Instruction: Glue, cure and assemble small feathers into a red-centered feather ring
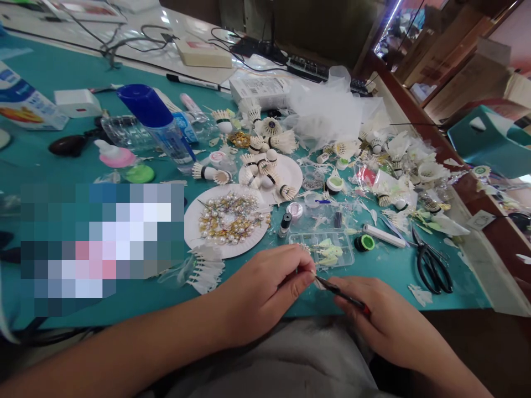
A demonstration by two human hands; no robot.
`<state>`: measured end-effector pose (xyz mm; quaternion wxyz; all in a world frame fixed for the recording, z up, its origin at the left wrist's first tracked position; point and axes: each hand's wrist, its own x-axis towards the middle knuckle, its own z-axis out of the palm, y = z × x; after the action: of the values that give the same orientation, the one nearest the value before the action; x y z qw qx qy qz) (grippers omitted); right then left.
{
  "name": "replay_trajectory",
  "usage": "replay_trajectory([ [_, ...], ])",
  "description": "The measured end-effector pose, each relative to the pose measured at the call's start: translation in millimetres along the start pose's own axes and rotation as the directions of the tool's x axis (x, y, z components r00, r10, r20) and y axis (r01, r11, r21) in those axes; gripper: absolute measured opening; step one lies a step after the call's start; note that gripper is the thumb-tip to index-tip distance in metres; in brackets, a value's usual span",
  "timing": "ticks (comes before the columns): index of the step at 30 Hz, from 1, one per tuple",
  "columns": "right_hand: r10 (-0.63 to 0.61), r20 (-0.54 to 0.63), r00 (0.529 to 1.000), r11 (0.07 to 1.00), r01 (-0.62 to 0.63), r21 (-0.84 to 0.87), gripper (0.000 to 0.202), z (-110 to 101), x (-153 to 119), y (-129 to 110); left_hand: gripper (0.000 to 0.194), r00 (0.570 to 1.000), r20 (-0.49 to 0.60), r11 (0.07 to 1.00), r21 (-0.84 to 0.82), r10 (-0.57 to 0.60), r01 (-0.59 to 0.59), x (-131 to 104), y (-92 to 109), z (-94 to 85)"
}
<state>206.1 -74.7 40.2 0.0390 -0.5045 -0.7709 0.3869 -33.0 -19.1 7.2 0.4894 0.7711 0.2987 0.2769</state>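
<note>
Near the table's front edge, my left hand [282, 282] is closed in a pinch on a small pale piece [312, 272]; the fingers hide most of it. My right hand [373, 312] grips a slim black plier-like tool [350, 301] with red on its handle. The tool's tip points left and reaches the left fingertips; whether it touches the piece is too small to tell. Just beyond the hands lies a clear compartment box [348, 257] holding pale green pieces. Left of it a white plate [193, 232] bears beaded sprigs with pearls and gold bits.
A second plate [292, 171] holds several shuttlecock heads. Black-handled pliers [433, 265] lie at the right. A small dark bottle [285, 225] and a green pot [364, 243] stand close by. Cut feathers [206, 271] and white netting [327, 110] clutter the table; a blurred patch covers the left.
</note>
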Motion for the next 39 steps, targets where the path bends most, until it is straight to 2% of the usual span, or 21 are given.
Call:
replay_trajectory([
  [12,0.021,-0.011,1.000,0.997,-0.021,-0.068,0.042,3.9,2.1,2.8,0.024,1.000,-0.005,0.999,0.035,-0.019,0.020,0.1,0.3,-0.4],
  [16,0.030,-0.042,0.999,0.984,-0.037,-0.177,0.056,8.3,0.0,6.3,0.023,0.999,-0.014,0.999,0.028,-0.029,0.029,-0.9,-2.6,1.2],
  [20,-0.004,-0.092,0.996,0.930,-0.030,-0.365,0.065,12.3,-0.4,8.7,0.024,0.998,-0.053,0.995,0.090,0.035,-0.030,-0.9,-7.8,4.7],
  [24,-0.048,-0.142,0.989,0.863,-0.030,-0.505,0.069,17.9,-0.3,10.2,0.024,0.995,-0.074,0.990,0.133,0.064,-0.053,-0.8,-11.2,6.8],
  [30,-0.137,-0.241,0.961,0.797,-0.038,-0.603,0.068,30.0,-3.9,13.3,0.022,0.995,-0.084,0.992,0.120,0.053,-0.042,-3.1,-11.0,6.5],
  [33,-0.166,-0.280,0.945,0.795,-0.039,-0.605,0.066,32.7,-5.1,11.9,0.021,0.994,-0.091,0.993,0.101,0.061,-0.052,-3.4,-9.3,6.8],
  [35,-0.182,-0.282,0.942,0.826,-0.010,-0.564,0.066,29.7,-5.2,8.6,0.021,0.992,-0.105,0.995,0.075,0.065,-0.058,-3.6,-7.6,7.2],
  [39,-0.117,-0.191,0.975,0.945,0.050,-0.323,0.044,12.0,-7.8,0.6,0.021,0.994,-0.108,0.999,0.001,0.035,-0.035,-4.9,-4.4,7.5],
])
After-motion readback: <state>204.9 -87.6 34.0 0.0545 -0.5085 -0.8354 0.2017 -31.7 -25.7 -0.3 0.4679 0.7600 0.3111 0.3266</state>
